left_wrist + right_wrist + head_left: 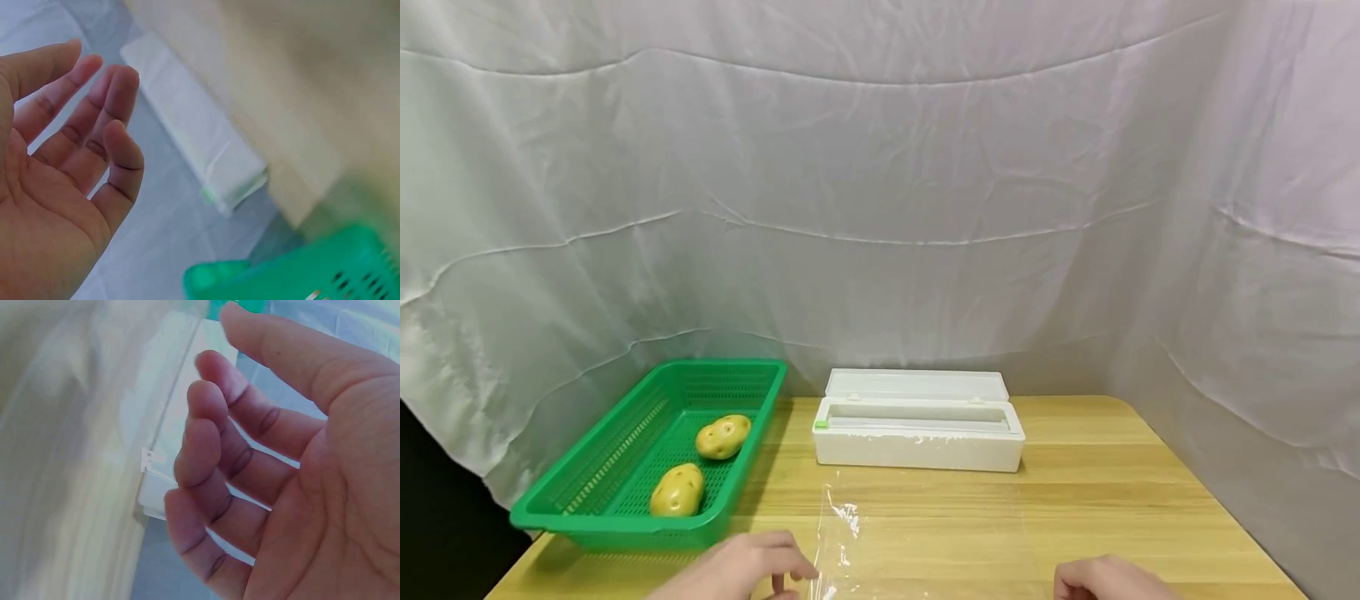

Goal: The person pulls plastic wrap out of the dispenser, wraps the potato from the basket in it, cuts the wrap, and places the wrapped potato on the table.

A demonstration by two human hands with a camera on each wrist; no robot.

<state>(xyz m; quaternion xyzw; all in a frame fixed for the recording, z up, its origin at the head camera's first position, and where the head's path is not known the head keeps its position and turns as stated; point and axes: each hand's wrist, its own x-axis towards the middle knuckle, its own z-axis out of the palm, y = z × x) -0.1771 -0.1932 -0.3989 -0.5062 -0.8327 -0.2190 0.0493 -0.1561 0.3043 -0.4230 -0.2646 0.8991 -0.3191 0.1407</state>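
A sheet of clear cling film [925, 529] lies on the table in front of a white cling film dispenser [917, 452], whose lid is raised. At the film's left edge is my left hand [741, 567], its fingertips close to the wrinkled side. In the left wrist view the left hand [69, 150] has loosely bent fingers with nothing between them. My right hand [1108, 578] is by the film's right side, partly cut off at the bottom of the head view. The right wrist view shows the right hand [275, 469] with relaxed, curved fingers and an empty palm.
To the left stands a green plastic basket [767, 417] holding two potatoes, one [722, 437] behind the other [677, 490]. A wooden table [1135, 492] carries everything. Grey-white cloth [925, 183] hangs behind it and along both sides.
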